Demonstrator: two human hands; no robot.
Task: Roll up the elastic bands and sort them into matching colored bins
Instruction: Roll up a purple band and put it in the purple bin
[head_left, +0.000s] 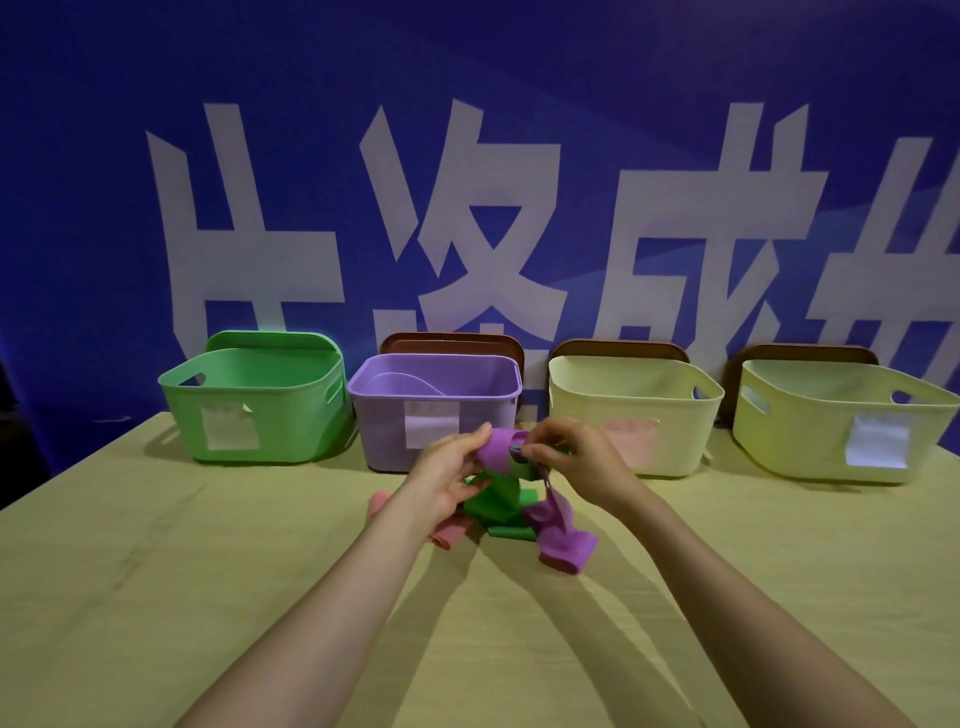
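Both hands pinch the upper end of the purple band (497, 448), the left hand (447, 470) and right hand (576, 462) each curled round it. It is raised over the table's (208, 597) middle, before the purple bin (379, 431). Its tail trails among the green bands (493, 506), so rolling now could wind one in.

You are at a staged demonstration set, the kind put up in an exhibition hall or a recording studio. Behind your pale wood-grain counter (156, 571) hangs a blue printed backdrop (78, 208) with huge white characters. Along its foot stands a neat row: a green plastic bin (280, 415), a purple plastic bin (379, 431), a cream plastic bin (680, 436) and a pale yellow plastic bin (800, 441). Each has a paper label (432, 431) on its front.
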